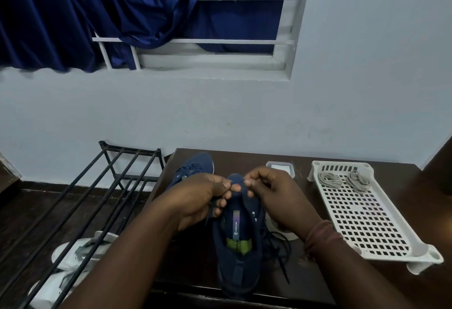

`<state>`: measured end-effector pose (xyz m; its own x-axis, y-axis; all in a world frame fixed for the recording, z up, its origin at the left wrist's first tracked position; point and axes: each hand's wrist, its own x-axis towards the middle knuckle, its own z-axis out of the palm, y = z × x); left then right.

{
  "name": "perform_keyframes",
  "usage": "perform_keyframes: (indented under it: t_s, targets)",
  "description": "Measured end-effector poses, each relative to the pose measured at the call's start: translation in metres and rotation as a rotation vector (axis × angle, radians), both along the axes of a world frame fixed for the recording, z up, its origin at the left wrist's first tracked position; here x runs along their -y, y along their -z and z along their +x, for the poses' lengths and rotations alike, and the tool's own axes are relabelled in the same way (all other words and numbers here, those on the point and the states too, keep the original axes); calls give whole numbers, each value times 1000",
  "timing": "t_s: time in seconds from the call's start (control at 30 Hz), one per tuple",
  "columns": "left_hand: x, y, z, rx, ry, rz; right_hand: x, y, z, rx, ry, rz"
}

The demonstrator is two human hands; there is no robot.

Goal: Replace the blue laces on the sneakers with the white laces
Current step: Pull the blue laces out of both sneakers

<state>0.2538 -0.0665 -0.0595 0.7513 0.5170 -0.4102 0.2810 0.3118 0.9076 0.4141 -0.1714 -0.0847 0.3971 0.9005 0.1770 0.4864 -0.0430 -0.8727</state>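
A navy sneaker (238, 242) stands on the dark table (318, 162) with its heel toward the person, and everything else is placed from it. Over its toe end the left hand (198, 198) and right hand (271, 193) meet, the fingers of each curled and pinching the blue lace (278, 247) near the upper eyelets; loose lengths of that lace trail off the sneaker's right side onto the table. Beyond the sneaker and to its left lies the second navy sneaker (195, 165), laced. To the sneaker's right sits a white perforated tray (367, 215), with two bundles of white laces (342, 179) at its far end. Left of the sneaker stands a black metal rack (102, 186), with white shoes (66, 267) beneath it.
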Motion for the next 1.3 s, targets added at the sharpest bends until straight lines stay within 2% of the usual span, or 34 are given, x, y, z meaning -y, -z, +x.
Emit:
perform_keyframes:
  t_s: [0.1, 0.2, 0.33, 0.5, 0.67, 0.73, 0.8, 0.87, 0.97, 1.07, 1.17, 1.3]
  targets:
    - [5, -2, -4, 29, 117, -93, 1, -7, 4, 64, 153, 92]
    - [9, -6, -6, 108, 155, -184, 2, -5, 4, 108, 209, 89]
    - [5, -9, -7, 227, 18, -368, 4, 3, 2, 151, 116, -42]
    - [-5, -7, -2, 396, -272, -453, 2, 11, -10, 221, -67, -125]
    - [-18, 7, 7, 453, -435, -347, 0, 5, -27, 348, -267, -48]
    - [-20, 12, 10, 393, -437, -156, 2, -7, -25, 421, -246, 5]
    - [-16, 12, 12, 264, -400, 130, 5, -17, -18, 448, -200, 31]
    - [-9, 10, 16, 177, -303, 232, 8, -23, -9, 486, -130, 85]
    - [7, 7, 19, 104, -73, 203, 8, -27, 4, 499, -8, 163]
    - [12, 8, 19, 104, 59, 142, 8, -23, 13, 422, 125, 188]
    - [9, 7, 17, 102, 118, 91, 6, -17, 18, 306, 220, 178]
    - [11, 5, 17, 179, 124, -96, 4, 0, 20, 215, 174, 65]
